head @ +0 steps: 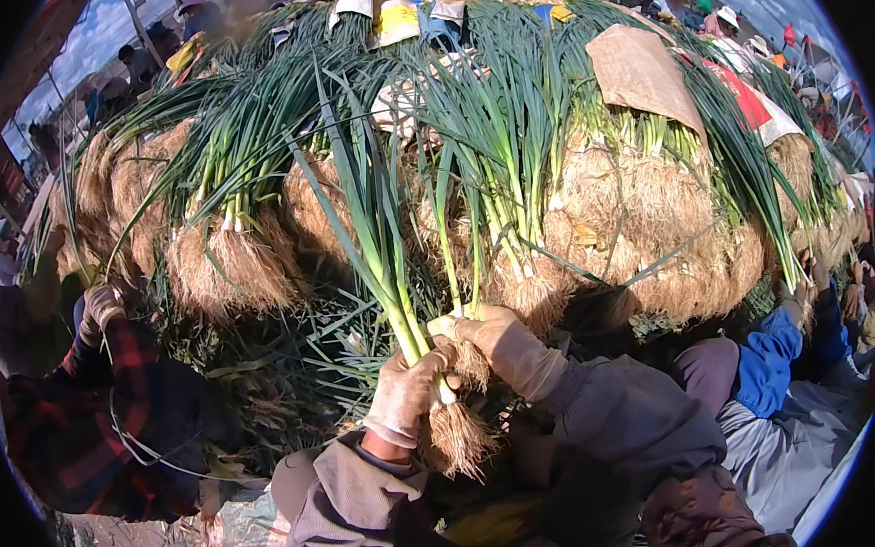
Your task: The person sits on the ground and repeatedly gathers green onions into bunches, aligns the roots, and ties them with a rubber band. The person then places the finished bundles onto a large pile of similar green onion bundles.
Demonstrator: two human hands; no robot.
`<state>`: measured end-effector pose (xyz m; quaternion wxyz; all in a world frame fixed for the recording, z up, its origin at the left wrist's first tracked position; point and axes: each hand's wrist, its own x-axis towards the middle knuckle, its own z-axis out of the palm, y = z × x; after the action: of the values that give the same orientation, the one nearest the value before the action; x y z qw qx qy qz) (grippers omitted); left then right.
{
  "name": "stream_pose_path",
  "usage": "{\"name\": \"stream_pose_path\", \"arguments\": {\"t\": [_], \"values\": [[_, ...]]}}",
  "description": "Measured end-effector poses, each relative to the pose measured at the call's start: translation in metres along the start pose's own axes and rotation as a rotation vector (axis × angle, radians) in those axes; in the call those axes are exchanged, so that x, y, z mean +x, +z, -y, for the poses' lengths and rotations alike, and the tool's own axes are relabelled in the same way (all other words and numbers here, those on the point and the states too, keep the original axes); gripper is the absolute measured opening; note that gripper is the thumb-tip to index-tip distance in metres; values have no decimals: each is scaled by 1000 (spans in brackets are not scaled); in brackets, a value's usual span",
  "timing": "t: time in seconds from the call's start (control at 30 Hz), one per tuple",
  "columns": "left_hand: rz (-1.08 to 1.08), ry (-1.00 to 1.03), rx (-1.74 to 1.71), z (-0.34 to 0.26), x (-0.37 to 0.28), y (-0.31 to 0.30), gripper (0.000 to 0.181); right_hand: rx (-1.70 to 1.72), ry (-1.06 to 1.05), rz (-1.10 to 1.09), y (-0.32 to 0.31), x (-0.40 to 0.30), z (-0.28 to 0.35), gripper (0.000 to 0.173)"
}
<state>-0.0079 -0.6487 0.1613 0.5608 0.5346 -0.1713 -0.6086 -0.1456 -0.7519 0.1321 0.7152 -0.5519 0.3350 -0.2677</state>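
Observation:
My left hand (399, 405), in a pale work glove, grips several long green onions (403, 324) low on their white stems. Their tan roots (457, 439) hang below the fist, and the dark green leaves lean up and to the left. Close beside it, my right hand (516, 350), also gloved, has its fingers closed around a couple of thinner green onions (446, 262) near the base. A root tuft (472, 365) shows beneath those fingers. Just beyond my right hand lies a bundle of green onions (532, 286) with its roots towards me.
A long heap of rooted green onions (651, 208) spans the front, partly covered by a woven sack (643, 73). Leaf scraps (279, 388) litter the ground. Co-workers sit close: a plaid sleeve (140, 389) at left, a blue sleeve (773, 358) at right.

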Motion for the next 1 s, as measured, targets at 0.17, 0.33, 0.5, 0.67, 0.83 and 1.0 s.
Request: {"name": "stream_pose_path", "arguments": {"t": [0.17, 0.33, 0.5, 0.67, 0.83, 1.0], "values": [[-47, 108, -43, -4, 15, -25, 24, -153, 87, 54, 3, -9, -24, 28], [112, -53, -97, 1, 18, -15, 24, -346, 13, 217, 6, -30, -45, 28], [-17, 129, -178, -16, 13, -30, 23, -134, 127, 77, -10, -17, -12, 26], [162, 163, -416, -45, -15, -15, 30, -1337, 265, 351, -24, -9, -51, 31], [348, 235, -614, -39, -12, -18, 42, -1502, 163, 723, -6, -57, -61, 33], [311, 24, -509, -20, -9, -24, 42, -1365, -155, -285, -41, -9, 51, 49]]}}
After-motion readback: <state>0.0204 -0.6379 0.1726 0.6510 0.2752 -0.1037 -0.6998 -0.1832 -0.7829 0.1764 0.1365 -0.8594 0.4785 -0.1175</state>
